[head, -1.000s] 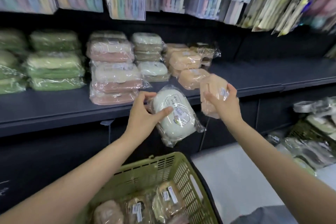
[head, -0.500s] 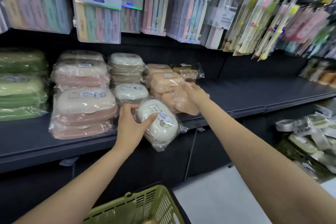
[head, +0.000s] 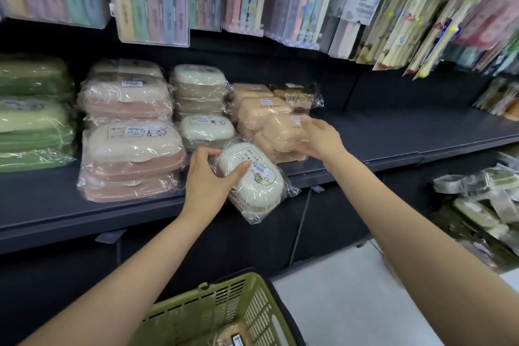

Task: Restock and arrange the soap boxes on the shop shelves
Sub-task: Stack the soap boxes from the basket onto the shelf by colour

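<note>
Left hand (head: 206, 177) grips a white oval soap box (head: 254, 177) in crinkled clear film, at centre frame over the dark matte shelf (head: 393, 132) edge. Right hand (head: 323, 139) grasps a peach rounded film-wrapped soap box (head: 280, 132) atop the peach stack. A green slotted plastic basket (head: 224, 309) sits at lower centre.
</note>
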